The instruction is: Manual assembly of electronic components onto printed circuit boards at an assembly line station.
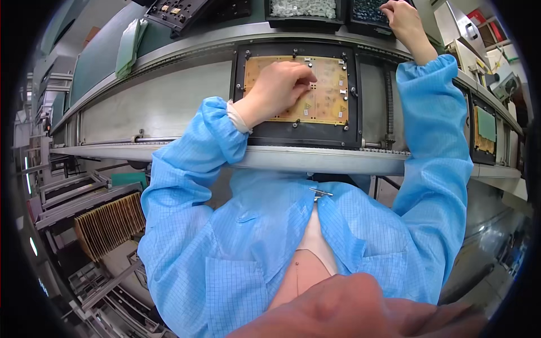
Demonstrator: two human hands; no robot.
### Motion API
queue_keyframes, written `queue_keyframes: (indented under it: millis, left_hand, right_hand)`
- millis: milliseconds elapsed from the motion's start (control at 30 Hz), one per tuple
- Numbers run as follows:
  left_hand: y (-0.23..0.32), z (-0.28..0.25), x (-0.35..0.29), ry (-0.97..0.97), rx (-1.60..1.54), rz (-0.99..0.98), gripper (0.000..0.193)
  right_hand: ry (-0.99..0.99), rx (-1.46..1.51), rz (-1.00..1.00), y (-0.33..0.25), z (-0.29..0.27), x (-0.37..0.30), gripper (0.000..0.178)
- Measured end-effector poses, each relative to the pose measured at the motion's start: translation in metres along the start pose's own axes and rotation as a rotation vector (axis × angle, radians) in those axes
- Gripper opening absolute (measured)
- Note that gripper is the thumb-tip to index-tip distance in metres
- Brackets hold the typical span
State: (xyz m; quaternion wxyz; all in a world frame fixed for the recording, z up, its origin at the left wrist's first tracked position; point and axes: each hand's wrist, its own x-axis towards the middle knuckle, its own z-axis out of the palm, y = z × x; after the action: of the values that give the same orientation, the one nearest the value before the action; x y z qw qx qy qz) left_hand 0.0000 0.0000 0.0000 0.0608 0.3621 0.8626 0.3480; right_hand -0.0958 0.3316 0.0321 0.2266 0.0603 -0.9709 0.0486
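Observation:
My left hand [274,89] is over a yellow-tan circuit board [324,106], its fingers curled together near the board's middle. Whatever is between those fingertips, if anything, is hidden. The board lies in a black carrier frame [301,134] with small knobs around its edge, and a few small white parts stand along its right side and top. Up at the far right, my right hand [404,25] reaches to a black bin [369,28] of small dark parts. Its fingers are bent closely together at the bin's right side; I cannot make out anything in them.
A black bin [304,23] of small whitish clear parts stands beside the dark one. Green sheets [129,48] lean at the far left. A metal rail [315,160] runs along the near side. Another carrier [483,132] is at right; a rack of boards [110,225] stands lower left.

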Motion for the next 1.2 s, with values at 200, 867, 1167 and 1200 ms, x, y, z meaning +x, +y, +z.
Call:
queue_keyframes:
  millis: [200,867,1167,1200]
  left_hand:
    - [-0.015,-0.003,-0.009,0.118,0.242,0.204,0.009]
    - [-0.04,-0.09,-0.066,0.277,0.385,0.222,0.004]
    - [-0.051,-0.059,0.088,0.486,1.185,0.185,0.007]
    - [-0.048,-0.057,0.091,0.491,1.177,0.205,0.006]
  right_hand:
    - [0.026,0.391,-0.075,-0.068,-0.034,-0.039,0.018]
    - [-0.297,1.211,0.291,-0.204,-0.051,-0.139,0.017]
    - [-0.538,1.613,0.515,-0.099,-0.029,-0.138,0.024]
    - [-0.56,1.692,0.529,-0.096,-0.026,-0.141,0.024]
